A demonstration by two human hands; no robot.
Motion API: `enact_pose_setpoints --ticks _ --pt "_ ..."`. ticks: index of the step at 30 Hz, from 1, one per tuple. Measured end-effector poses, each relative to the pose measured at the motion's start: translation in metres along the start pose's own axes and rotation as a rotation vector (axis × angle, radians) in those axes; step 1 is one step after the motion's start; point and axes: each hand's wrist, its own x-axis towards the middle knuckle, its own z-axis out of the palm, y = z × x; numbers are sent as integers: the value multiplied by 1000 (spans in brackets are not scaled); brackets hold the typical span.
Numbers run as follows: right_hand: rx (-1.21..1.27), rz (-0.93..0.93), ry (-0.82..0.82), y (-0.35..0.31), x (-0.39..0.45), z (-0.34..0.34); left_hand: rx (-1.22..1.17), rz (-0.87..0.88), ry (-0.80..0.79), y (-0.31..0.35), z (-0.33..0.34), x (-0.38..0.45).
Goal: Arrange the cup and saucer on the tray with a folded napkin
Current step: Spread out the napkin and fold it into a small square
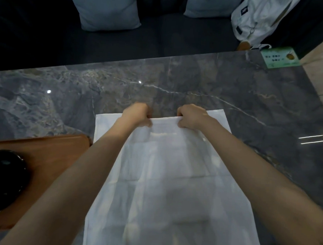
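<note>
Your left hand [138, 114] and right hand [191, 116] both pinch the far edge of the white napkin [161, 168] spread on the tabletop [231, 91] — it is thin, soft cloth, so hold the corners, with the tray [51, 151] left of your fingers.

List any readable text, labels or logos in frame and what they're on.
Green card at the table's far right corner: printed lines and a small picture, too blurred to read.
White bag on the sofa: a dark patch with a pale mark, not legible.
Napkin, tray, black cup: no text visible.
Nothing can be quoted.
</note>
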Motion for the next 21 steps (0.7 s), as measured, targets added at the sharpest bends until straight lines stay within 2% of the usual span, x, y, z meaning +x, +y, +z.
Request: enact_pose_setpoints --ticks 5,8,10,17,21 --pt "-174 -80 116 -3 -27 12 90 63 256 1 22 -33" --pt "-278 -220 391 2 -52 26 156 233 433 -1 34 -57" --pt "-300 -283 502 8 -68 33 216 323 502 -2 37 -75" --pt "-279 -476 792 13 -137 62 216 624 616 3 57 -150" --pt "-325 -510 798 11 -182 91 222 735 616 4 76 -193"
